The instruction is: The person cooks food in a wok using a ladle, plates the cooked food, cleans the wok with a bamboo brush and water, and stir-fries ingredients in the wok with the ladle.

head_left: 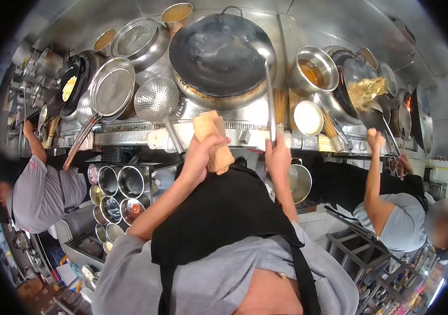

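Observation:
A folded tan cloth (213,139) is gripped in my left hand (201,157), in front of the stove's near edge. My right hand (278,157) is wrapped round the long handle of a metal ladle (264,52), whose bowl is over the right side of a big black wok (219,52). The wok sits on the burner in front of me, and its dark inside looks shiny, with a light haze over it. A perforated skimmer (156,98) lies to the left of the wok.
A wire strainer (112,86) rests at the left, near steel bowls. On the right are a pot of amber liquid (313,69) and a white bowl (308,117). Co-workers stand on both sides; the right one (397,220) tosses food above a wok. Ingredient tins (131,181) are at lower left.

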`<state>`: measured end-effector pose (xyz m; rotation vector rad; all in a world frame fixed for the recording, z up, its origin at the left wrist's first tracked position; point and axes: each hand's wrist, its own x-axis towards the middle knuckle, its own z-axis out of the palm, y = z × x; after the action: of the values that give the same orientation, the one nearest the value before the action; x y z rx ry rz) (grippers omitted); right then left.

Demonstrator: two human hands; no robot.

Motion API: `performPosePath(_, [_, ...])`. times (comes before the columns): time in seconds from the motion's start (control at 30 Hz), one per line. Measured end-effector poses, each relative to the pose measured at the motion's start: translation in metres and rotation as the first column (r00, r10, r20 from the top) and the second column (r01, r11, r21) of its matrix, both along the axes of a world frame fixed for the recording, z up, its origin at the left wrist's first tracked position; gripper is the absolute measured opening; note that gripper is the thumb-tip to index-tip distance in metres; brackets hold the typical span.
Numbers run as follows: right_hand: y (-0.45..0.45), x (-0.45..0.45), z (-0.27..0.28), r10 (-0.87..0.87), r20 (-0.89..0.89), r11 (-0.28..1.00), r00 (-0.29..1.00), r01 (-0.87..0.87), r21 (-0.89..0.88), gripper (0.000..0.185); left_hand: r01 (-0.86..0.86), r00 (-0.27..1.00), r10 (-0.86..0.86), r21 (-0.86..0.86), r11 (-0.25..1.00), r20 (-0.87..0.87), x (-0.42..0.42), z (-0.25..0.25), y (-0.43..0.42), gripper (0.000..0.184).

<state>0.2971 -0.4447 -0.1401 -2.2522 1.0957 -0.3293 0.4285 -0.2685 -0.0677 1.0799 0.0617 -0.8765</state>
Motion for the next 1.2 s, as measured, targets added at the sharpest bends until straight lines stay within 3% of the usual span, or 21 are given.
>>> performPosePath(0.03, [-0.013, 0.005, -0.005, -0.002, -0.001, 1.0, 1.0, 0.002, 0.008, 0.043, 0.009, 1.0, -0.009, 0.003, 1.0, 0.009, -0.002, 0.001, 0.002, 0.044])
performPosePath(0.1, [-0.041, 0.018, -0.013, 0.02, 0.092, 0.986, 0.996, -0.005, -0.166, 0.045, -0.012, 1.0, 0.011, 0.032, 0.999, 0.024, -0.004, 0.0, 0.005, 0.044])
performPosePath(0.23, [-0.054, 0.019, 0.018, 0.059, 0.195, 0.998, 0.979, -0.063, 0.013, 0.042, -0.073, 0.997, 0.074, 0.026, 0.997, -0.024, -0.006, 0.007, 0.018, 0.042])
performPosePath(0.3, [-0.051, 0.009, 0.024, 0.038, 0.322, 0.893, 0.946, -0.177, 0.413, 0.041, -0.107, 0.993, 0.108, 0.027, 0.994, -0.053, -0.016, 0.014, 0.029, 0.041])
performPosePath(0.33, [-0.049, 0.002, 0.044, -0.01, 0.31, 0.754, 0.951, -0.197, 0.626, 0.041, -0.131, 0.988, 0.132, 0.025, 0.991, -0.085, -0.018, 0.019, 0.034, 0.04])
performPosePath(0.47, [-0.068, -0.028, 0.036, 0.109, 0.129, 0.855, 0.986, -0.159, 0.494, 0.04, -0.246, 0.969, 0.246, 0.058, 0.967, 0.015, -0.014, 0.025, 0.041, 0.038])
performPosePath(0.5, [-0.078, -0.032, 0.024, 0.165, 0.091, 0.904, 0.982, -0.188, 0.383, 0.039, -0.252, 0.968, 0.251, 0.057, 0.966, 0.016, -0.006, 0.017, 0.038, 0.038])
performPosePath(0.53, [-0.085, -0.034, 0.016, 0.214, 0.047, 0.939, 0.976, -0.219, 0.266, 0.039, -0.225, 0.972, 0.23, 0.087, 0.97, -0.042, 0.004, 0.005, 0.033, 0.038])
performPosePath(0.57, [-0.094, -0.029, 0.016, 0.219, 0.047, 0.939, 0.975, -0.224, 0.261, 0.039, -0.197, 0.973, 0.209, 0.112, 0.974, -0.101, 0.016, -0.011, 0.028, 0.039])
performPosePath(0.63, [-0.114, -0.002, 0.016, 0.306, -0.048, 0.95, 0.951, -0.302, 0.077, 0.037, -0.17, 0.982, 0.179, 0.141, 0.975, -0.055, 0.048, -0.059, 0.009, 0.044])
performPosePath(0.7, [-0.125, 0.043, -0.003, 0.278, -0.103, 0.96, 0.955, -0.279, 0.005, 0.036, -0.147, 0.966, 0.166, 0.104, 0.984, -0.197, 0.089, -0.089, -0.023, 0.048])
performPosePath(0.77, [-0.13, 0.094, -0.034, 0.29, -0.086, 0.949, 0.953, -0.298, -0.099, 0.037, -0.073, 0.979, 0.083, 0.057, 0.996, -0.189, 0.125, -0.128, -0.056, 0.058])
performPosePath(0.83, [-0.11, 0.138, -0.033, 0.305, -0.064, 0.952, 0.95, -0.305, 0.01, 0.035, -0.075, 0.983, 0.118, 0.272, 0.959, -0.143, 0.158, -0.177, -0.092, 0.06])
performPosePath(0.87, [-0.1, 0.157, -0.044, 0.324, -0.022, 0.943, 0.946, -0.321, 0.083, 0.034, -0.256, 0.935, 0.288, 0.167, 0.952, -0.206, 0.164, -0.197, -0.11, 0.053])
performPosePath(0.9, [-0.09, 0.169, -0.054, 0.34, 0.014, 0.928, 0.94, -0.338, 0.159, 0.034, -0.254, 0.937, 0.284, 0.158, 0.954, -0.204, 0.168, -0.209, -0.124, 0.053])
performPosePath(0.97, [-0.053, 0.167, -0.026, 0.286, 0.037, 0.883, 0.958, -0.278, 0.379, 0.034, -0.523, 0.816, 0.576, 0.361, 0.772, -0.049, 0.174, -0.225, -0.141, 0.044])
performPosePath(1.03, [-0.04, 0.148, -0.027, 0.31, 0.021, 0.868, 0.95, -0.292, 0.402, 0.034, -0.533, 0.823, 0.568, 0.38, 0.756, 0.025, 0.166, -0.218, -0.13, 0.044])
performPosePath(1.1, [-0.041, 0.112, -0.035, 0.441, 0.082, 0.844, 0.894, -0.444, 0.3, 0.034, -0.589, 0.807, 0.507, 0.366, 0.72, 0.303, 0.164, -0.218, -0.119, 0.043])
performPosePath(1.2, [-0.055, 0.043, 0.004, 0.501, -0.061, 0.824, 0.863, -0.455, 0.338, 0.039, -0.551, 0.827, 0.448, 0.329, 0.767, 0.339, 0.144, -0.145, -0.079, 0.043])
